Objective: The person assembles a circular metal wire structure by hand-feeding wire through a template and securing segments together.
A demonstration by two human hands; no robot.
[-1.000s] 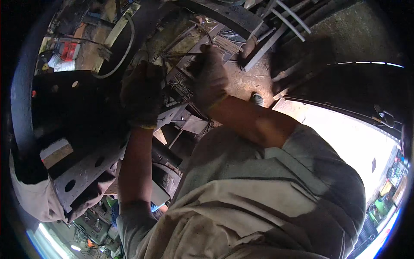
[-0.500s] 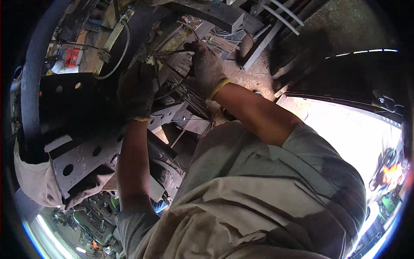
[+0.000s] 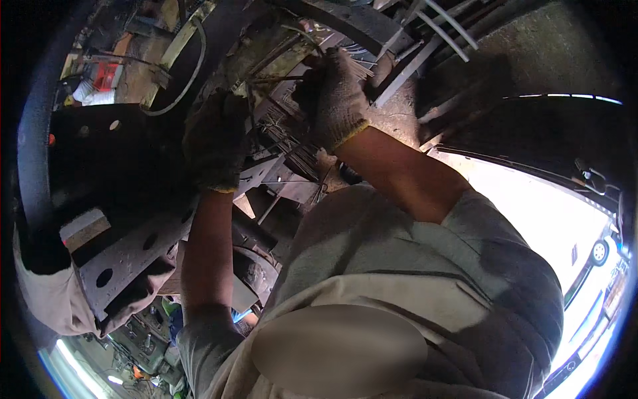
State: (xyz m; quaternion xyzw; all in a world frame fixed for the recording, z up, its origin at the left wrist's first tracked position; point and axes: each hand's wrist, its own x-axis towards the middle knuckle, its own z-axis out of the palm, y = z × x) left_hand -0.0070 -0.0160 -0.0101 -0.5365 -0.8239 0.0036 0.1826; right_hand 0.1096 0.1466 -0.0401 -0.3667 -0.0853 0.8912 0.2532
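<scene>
My right hand [image 3: 339, 103], in a knitted work glove with a yellow cuff edge, is closed on a thin dark metal rod [image 3: 282, 78]. Its fingers lie partly in shadow. The rod runs leftward from the fist toward my left hand [image 3: 216, 143], which wears a similar glove. Deep shadow hides the left fingers, so their grip is unclear. Just beyond that hand, another thin rod [image 3: 250, 103] stands near its fingertips. Below and between the hands lies a heap of thin metal rods [image 3: 292, 146].
A dark steel beam with round holes [image 3: 126, 256] stretches across the left, beside a hanging cloth [image 3: 50, 292]. Metal bars [image 3: 405, 70] jut out at the upper right. A curved hose or cable [image 3: 196, 73] hangs at upper left. Bright daylight enters at the right, where a vehicle wheel [image 3: 599, 253] shows.
My right hand has shifted to the right, away from my left hand. The bent rods that crossed between my hands show less now. My left hand has stayed nearly in place.
</scene>
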